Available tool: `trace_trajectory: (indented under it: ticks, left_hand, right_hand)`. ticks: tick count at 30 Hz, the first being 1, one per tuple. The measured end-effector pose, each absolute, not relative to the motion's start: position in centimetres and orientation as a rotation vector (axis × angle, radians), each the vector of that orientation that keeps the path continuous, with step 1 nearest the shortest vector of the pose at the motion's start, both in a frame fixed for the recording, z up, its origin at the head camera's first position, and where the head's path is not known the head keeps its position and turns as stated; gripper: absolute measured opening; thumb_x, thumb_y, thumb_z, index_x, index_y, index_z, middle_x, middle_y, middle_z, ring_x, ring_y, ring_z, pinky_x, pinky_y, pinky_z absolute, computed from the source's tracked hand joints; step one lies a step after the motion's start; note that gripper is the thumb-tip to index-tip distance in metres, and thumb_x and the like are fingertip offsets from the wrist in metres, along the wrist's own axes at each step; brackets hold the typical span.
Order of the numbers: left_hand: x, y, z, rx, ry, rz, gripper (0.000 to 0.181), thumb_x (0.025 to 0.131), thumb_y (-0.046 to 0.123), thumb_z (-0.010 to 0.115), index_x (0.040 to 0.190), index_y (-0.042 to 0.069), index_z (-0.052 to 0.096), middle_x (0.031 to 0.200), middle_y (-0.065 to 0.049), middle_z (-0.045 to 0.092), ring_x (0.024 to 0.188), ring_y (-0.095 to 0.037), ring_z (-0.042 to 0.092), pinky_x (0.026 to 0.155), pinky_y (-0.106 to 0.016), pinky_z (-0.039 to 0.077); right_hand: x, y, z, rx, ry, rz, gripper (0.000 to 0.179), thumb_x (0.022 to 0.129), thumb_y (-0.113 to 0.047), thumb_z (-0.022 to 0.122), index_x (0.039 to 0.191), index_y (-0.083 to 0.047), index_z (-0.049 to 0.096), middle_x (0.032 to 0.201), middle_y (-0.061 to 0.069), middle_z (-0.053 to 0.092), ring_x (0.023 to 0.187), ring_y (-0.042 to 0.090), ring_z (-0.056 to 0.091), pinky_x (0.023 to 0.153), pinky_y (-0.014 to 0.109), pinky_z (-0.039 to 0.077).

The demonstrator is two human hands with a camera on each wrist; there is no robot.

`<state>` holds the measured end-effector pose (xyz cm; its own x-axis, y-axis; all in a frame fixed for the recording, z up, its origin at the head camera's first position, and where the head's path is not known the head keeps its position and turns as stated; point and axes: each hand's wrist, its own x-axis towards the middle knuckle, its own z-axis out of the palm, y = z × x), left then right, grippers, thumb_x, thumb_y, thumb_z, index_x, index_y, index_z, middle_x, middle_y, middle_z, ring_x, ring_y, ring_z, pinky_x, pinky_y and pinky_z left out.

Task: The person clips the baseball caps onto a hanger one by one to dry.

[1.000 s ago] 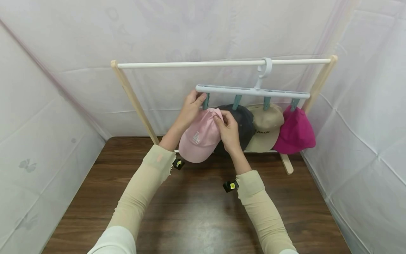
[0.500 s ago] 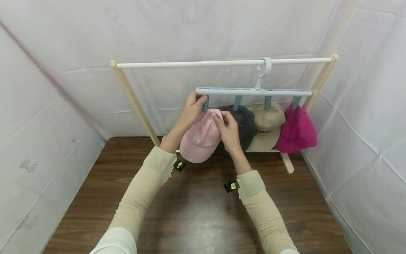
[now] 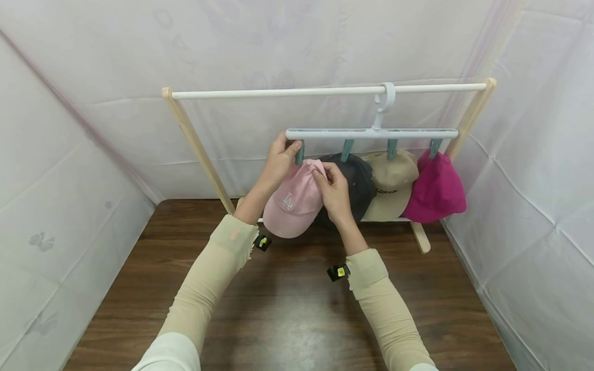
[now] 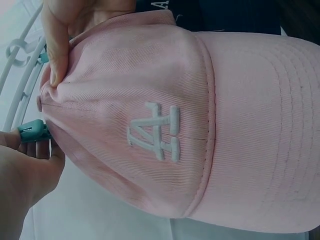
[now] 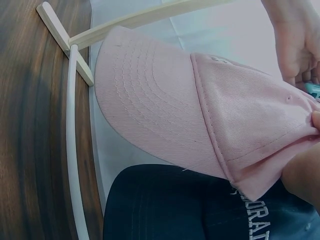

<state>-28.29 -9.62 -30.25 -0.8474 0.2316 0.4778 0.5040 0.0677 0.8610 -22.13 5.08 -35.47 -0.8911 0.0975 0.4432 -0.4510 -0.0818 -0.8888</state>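
Observation:
A pink baseball cap (image 3: 291,203) with white letters on its front hangs brim-down from my right hand (image 3: 335,191), whose thumb and fingers pinch the gathered top of the crown. My left hand (image 3: 280,157) pinches the leftmost teal clip (image 3: 300,152) of a pale blue clip hanger (image 3: 334,134). In the left wrist view this clip (image 4: 34,131) is right at the top of the cap (image 4: 130,95); its tip is hidden by the fabric. A dark navy cap (image 3: 359,180), a beige cap (image 3: 392,178) and a magenta cap (image 3: 433,190) hang from the hanger's other clips.
The hanger hooks over the white bar (image 3: 278,93) of a wooden-ended rack (image 3: 199,147). Below stands a dark wooden table (image 3: 287,309). White sheets (image 3: 116,129) enclose the back and sides. A lower white rod (image 5: 73,145) runs between the rack's feet.
The hanger has levelled: its left end sits lower and its right end slightly higher. The three clipped caps shift a little to the right. Both hands stay nearly still.

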Motion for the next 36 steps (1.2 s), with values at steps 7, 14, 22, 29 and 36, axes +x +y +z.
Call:
trace_trajectory:
  ticks: [7, 14, 22, 29, 36]
  left_hand:
    - [-28.2, -9.5, -30.5, -0.741, -2.102, -1.904, 0.015, 0.106, 0.008, 0.048, 0.116, -0.003, 0.052, 0.089, -0.007, 0.052, 0.073, -0.016, 0.051, 0.067, -0.024, 0.045]
    - [-28.0, -9.4, -30.7, -0.722, -2.125, -1.886, 0.023, 0.106, 0.007, 0.048, 0.124, -0.007, 0.053, 0.096, -0.008, 0.054, 0.083, -0.016, 0.052, 0.074, -0.025, 0.045]
    - [-28.1, -9.5, -30.9, -0.709, -2.119, -1.888, 0.026, 0.105, 0.006, 0.050, 0.126, -0.008, 0.053, 0.102, -0.012, 0.056, 0.090, -0.017, 0.053, 0.079, -0.025, 0.045]
    - [-28.1, -9.7, -31.1, -0.736, -2.105, -1.869, 0.025, 0.105, 0.007, 0.051, 0.125, -0.007, 0.055, 0.099, -0.011, 0.056, 0.086, -0.017, 0.054, 0.075, -0.025, 0.046]
    - [-28.0, -9.8, -31.3, -0.739, -2.140, -1.802, 0.028, 0.106, 0.010, 0.053, 0.127, -0.007, 0.056, 0.102, -0.013, 0.059, 0.087, -0.017, 0.056, 0.075, -0.025, 0.047]
  right_hand:
    - [-22.1, 5.1, -35.4, 0.395, -1.831, 2.024, 0.023, 0.102, -0.002, 0.058, 0.122, 0.011, 0.059, 0.110, 0.018, 0.066, 0.093, 0.016, 0.064, 0.079, 0.025, 0.055]
    - [-22.8, 5.2, -36.1, 0.405, -1.822, 2.010, 0.024, 0.102, -0.002, 0.058, 0.123, 0.011, 0.059, 0.112, 0.019, 0.065, 0.094, 0.015, 0.063, 0.079, 0.024, 0.055]
    - [-24.5, 5.3, -37.5, 0.420, -1.794, 2.002, 0.025, 0.102, -0.009, 0.061, 0.123, 0.004, 0.062, 0.113, 0.017, 0.066, 0.095, 0.016, 0.064, 0.079, 0.024, 0.056]
    - [-24.6, 5.2, -37.7, 0.439, -1.784, 1.985, 0.023, 0.102, -0.011, 0.062, 0.121, 0.002, 0.062, 0.111, 0.014, 0.067, 0.094, 0.014, 0.065, 0.078, 0.025, 0.056]
    - [-24.7, 5.2, -37.8, 0.403, -1.799, 1.992, 0.025, 0.101, -0.013, 0.065, 0.121, 0.001, 0.064, 0.110, 0.013, 0.068, 0.093, 0.016, 0.067, 0.078, 0.025, 0.057]
